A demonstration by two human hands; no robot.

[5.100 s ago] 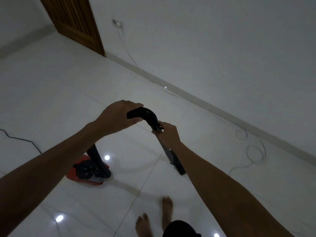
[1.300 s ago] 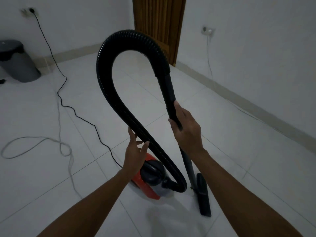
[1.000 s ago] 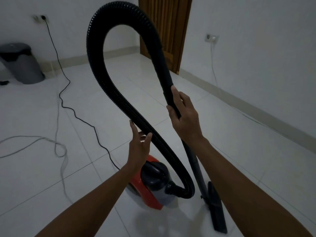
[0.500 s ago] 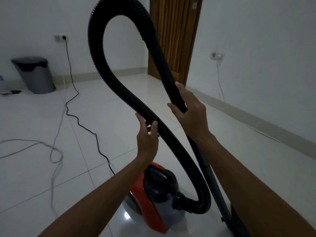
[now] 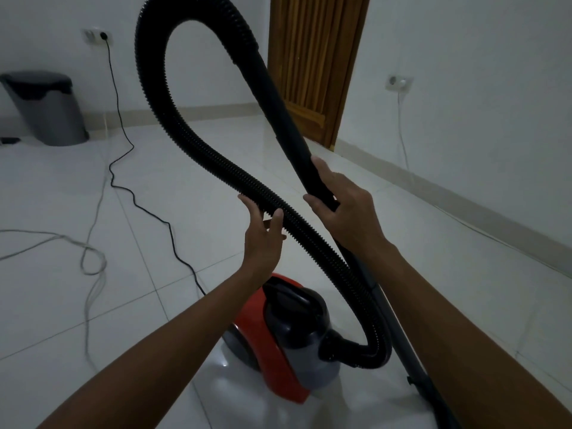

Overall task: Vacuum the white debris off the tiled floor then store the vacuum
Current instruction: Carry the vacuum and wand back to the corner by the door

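Bin, grey, far left of vacuum. Left hand cups ribbed black hose above vacuum's red-and-grey body on floor; right hand, fingers clamped on smooth wand.

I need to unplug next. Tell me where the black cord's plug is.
Head view, upper left: the plug sits in a wall socket above and right of the grey bin, its black cord trailing down across the floor.
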